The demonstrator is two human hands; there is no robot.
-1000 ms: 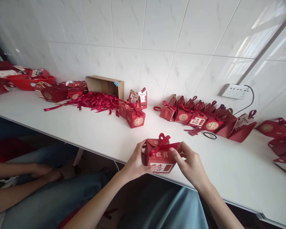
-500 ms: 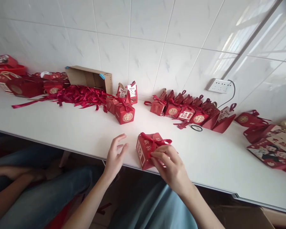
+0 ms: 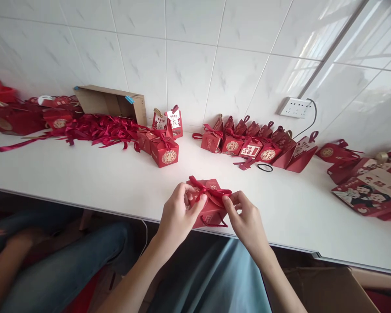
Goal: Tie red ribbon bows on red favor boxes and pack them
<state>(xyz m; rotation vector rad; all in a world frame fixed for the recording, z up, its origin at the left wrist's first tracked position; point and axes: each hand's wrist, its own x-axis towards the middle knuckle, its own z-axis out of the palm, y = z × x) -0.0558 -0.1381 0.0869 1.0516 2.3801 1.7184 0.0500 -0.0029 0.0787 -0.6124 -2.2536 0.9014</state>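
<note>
A small red gift box with a red ribbon bow on top sits at the near edge of the white table. My left hand grips the box's left side, its fingers curled and pinching the ribbon. My right hand is closed on the right end of the ribbon beside the box. Both hands touch the box.
Finished red boxes stand mid-table, and a row of red boxes lines the wall. A pile of red ribbons lies before an open cardboard box. A black hair band, flat red bags, a wall socket. Another person's arm is at left.
My left hand, which had let go and hovered open to the left, has returned to the box and ribbon. The box has been turned. The view has shifted slightly rightwards.
</note>
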